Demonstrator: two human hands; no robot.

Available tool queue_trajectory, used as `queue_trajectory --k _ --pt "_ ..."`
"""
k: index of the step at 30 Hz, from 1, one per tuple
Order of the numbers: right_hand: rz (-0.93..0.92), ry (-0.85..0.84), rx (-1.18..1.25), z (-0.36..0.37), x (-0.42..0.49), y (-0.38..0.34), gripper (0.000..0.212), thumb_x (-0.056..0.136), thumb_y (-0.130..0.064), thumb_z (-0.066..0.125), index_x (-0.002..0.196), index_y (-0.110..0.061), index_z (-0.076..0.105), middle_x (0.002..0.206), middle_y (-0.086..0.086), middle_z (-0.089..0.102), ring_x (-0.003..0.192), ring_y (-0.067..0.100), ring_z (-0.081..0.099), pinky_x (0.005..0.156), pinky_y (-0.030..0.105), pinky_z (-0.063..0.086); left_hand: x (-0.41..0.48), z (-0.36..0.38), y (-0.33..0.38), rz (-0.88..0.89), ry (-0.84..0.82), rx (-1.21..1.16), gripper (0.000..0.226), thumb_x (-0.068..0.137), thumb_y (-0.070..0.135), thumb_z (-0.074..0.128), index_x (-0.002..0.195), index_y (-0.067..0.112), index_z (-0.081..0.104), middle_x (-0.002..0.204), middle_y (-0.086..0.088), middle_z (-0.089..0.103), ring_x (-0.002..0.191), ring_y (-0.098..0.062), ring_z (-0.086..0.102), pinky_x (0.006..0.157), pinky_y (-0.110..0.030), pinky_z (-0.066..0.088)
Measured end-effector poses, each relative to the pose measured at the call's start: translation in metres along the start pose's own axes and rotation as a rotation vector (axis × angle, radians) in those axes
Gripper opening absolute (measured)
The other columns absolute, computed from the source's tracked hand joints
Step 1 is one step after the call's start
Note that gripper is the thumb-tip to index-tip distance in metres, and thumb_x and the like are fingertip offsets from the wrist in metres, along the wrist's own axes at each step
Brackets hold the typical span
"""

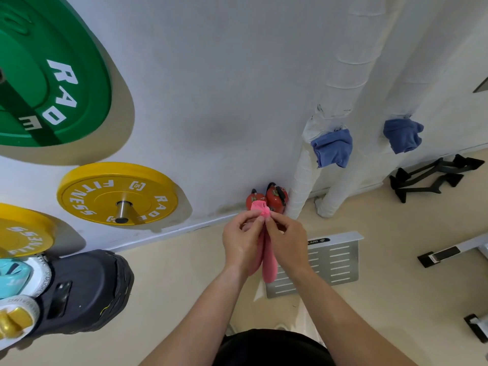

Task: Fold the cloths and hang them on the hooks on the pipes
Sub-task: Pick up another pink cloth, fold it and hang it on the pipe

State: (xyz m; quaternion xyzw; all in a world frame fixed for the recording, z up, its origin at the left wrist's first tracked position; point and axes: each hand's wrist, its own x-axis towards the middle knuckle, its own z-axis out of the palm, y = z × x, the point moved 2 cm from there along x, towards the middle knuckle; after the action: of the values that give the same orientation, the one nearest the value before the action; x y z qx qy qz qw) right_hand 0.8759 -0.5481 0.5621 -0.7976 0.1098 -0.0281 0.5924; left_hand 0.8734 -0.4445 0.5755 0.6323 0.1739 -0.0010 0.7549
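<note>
A pink cloth [270, 262] hangs bunched between my two hands in the middle of the view, its top edge gathered at my fingertips. My left hand [241, 240] and my right hand [286, 241] both pinch that top edge, side by side. Two white wrapped pipes [340, 83] rise along the wall at the right. A blue cloth [333, 147] hangs on the nearer pipe and a second blue cloth [402, 136] hangs on the farther one. The hooks themselves are hidden under the cloths.
Green [39, 75] and yellow weight plates [116, 192] sit on pegs on the wall at left. Two red kettlebells [274, 198] stand at the pipe base. A slotted metal plate [330, 262] and black handles [433, 175] lie on the beige floor.
</note>
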Motion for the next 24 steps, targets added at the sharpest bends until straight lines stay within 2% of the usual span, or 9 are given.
queue_trajectory --k 2,4,6,7,10,13,15,18,24 --pt "-0.003 -0.060 0.017 0.001 0.001 0.001 0.020 0.093 -0.027 0.065 0.112 -0.026 0.073 0.098 -0.014 0.073 0.088 -0.005 0.066 0.074 0.007 0.048 0.001 -0.005 0.002 -0.017 -0.006 0.021 0.016 0.091 -0.006 0.061 0.099 -0.001 0.074 0.077 0.005 0.076 0.074 -0.003 0.071 0.067 -0.013 0.053" --pt "-0.015 -0.088 0.043 0.001 0.004 -0.001 0.021 0.088 -0.023 0.071 0.108 -0.027 0.073 0.095 -0.012 0.073 0.087 -0.001 0.068 0.075 0.011 0.050 0.007 -0.010 0.001 -0.038 -0.031 0.077 0.027 0.091 -0.008 0.055 0.099 0.005 0.076 0.088 0.000 0.078 0.088 -0.012 0.073 0.080 -0.023 0.058" --pt "-0.020 -0.086 0.060 -0.001 0.010 -0.001 0.020 0.084 -0.018 0.075 0.102 -0.027 0.074 0.090 -0.011 0.074 0.084 0.001 0.069 0.074 0.012 0.051 0.015 -0.014 -0.001 -0.059 -0.100 0.150 0.035 0.089 -0.011 0.048 0.104 0.005 0.075 0.097 -0.007 0.077 0.096 -0.021 0.073 0.091 -0.033 0.057" --pt "-0.027 -0.080 0.056 -0.003 0.013 0.000 0.019 0.084 -0.015 0.075 0.100 -0.026 0.074 0.088 -0.011 0.074 0.083 0.002 0.069 0.074 0.013 0.052 0.018 -0.015 0.000 -0.068 -0.145 0.173 0.038 0.088 -0.014 0.045 0.107 0.002 0.074 0.099 -0.009 0.077 0.098 -0.021 0.072 0.093 -0.033 0.056" --pt "-0.100 -0.092 0.026 -0.009 0.023 -0.001 0.017 0.087 -0.007 0.069 0.093 -0.022 0.075 0.086 -0.011 0.073 0.081 0.005 0.068 0.075 0.017 0.052 0.023 -0.022 0.005 -0.013 -0.207 0.266 0.037 0.088 -0.012 0.046 0.106 0.006 0.073 0.099 -0.003 0.077 0.096 -0.008 0.071 0.086 -0.019 0.054" --pt "-0.132 -0.161 0.043 -0.014 0.028 -0.008 0.026 0.089 -0.001 0.064 0.086 -0.025 0.072 0.082 -0.016 0.071 0.076 -0.001 0.062 0.071 0.012 0.048 0.039 -0.039 0.003 0.216 -0.115 0.525 0.030 0.083 0.002 0.064 0.102 0.024 0.072 0.097 0.013 0.072 0.093 0.000 0.063 0.077 -0.013 0.048" --pt "-0.116 -0.214 0.071 -0.018 0.032 -0.012 0.029 0.089 0.003 0.061 0.085 -0.025 0.072 0.078 -0.019 0.069 0.073 -0.003 0.060 0.070 0.010 0.046 0.048 -0.049 -0.001 0.332 -0.128 0.728 0.031 0.081 0.014 0.070 0.104 0.035 0.070 0.102 0.018 0.061 0.100 -0.001 0.055 0.081 -0.018 0.045" --pt "-0.093 -0.250 0.113 -0.024 0.039 -0.012 0.031 0.090 0.003 0.060 0.085 -0.025 0.072 0.079 -0.013 0.069 0.075 0.000 0.060 0.072 0.012 0.046 0.058 -0.062 -0.011 0.400 -0.164 0.955 0.026 0.084 0.028 0.072 0.106 0.043 0.068 0.105 0.010 0.051 0.108 -0.013 0.047 0.090 -0.025 0.043" --pt "-0.061 -0.290 0.146 -0.038 0.050 -0.009 0.029 0.090 0.002 0.061 0.085 -0.023 0.073 0.085 -0.001 0.070 0.083 0.010 0.060 0.079 0.023 0.046 0.063 -0.077 -0.008 0.465 -0.238 1.127 0.027 0.084 0.036 0.068 0.109 0.041 0.061 0.110 0.013 0.049 0.111 -0.014 0.047 0.089 -0.033 0.047"
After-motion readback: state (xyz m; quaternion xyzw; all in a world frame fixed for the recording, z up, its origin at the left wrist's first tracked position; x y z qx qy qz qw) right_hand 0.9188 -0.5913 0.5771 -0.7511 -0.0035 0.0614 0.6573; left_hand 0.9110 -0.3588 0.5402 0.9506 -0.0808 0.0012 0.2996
